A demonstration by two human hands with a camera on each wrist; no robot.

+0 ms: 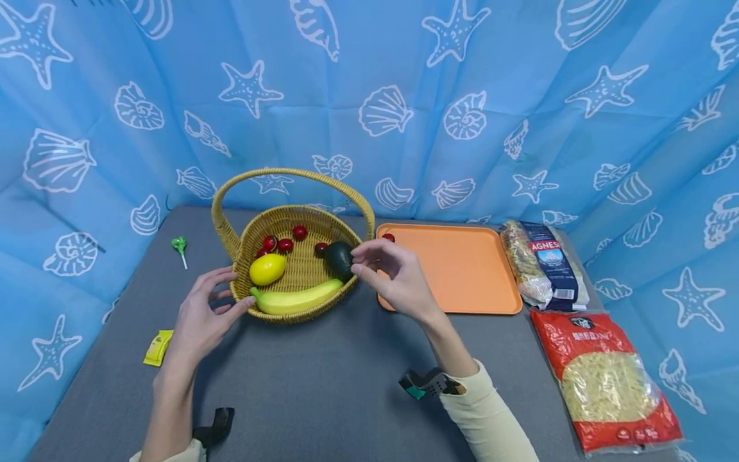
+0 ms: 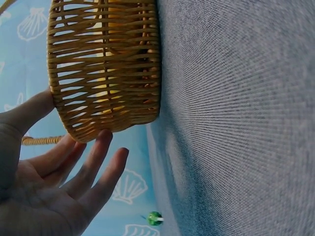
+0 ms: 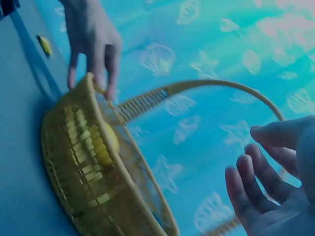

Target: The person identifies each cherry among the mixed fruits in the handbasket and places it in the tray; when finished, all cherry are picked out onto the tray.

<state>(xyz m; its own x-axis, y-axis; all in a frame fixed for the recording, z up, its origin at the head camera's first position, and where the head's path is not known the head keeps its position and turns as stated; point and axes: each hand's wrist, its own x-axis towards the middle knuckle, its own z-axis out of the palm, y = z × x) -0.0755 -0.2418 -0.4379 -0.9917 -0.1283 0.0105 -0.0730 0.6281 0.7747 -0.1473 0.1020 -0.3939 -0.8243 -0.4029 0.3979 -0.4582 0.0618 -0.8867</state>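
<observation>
Round wicker basket [image 1: 300, 269] (arched handle) holds fruit.

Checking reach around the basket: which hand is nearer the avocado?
Right. The right hand hovers just beside the avocado at the basket rim; the left hand touches the basket's opposite side, by the banana tip.

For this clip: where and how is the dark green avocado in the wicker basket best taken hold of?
Probably from above, fingers pinching across the dark green avocado at its rounded middle. It lies against the woven wicker basket's right rim beside the yellow banana, so its sides are crowded and only its top is exposed. The right hand hovers closest, just right of it.
</observation>
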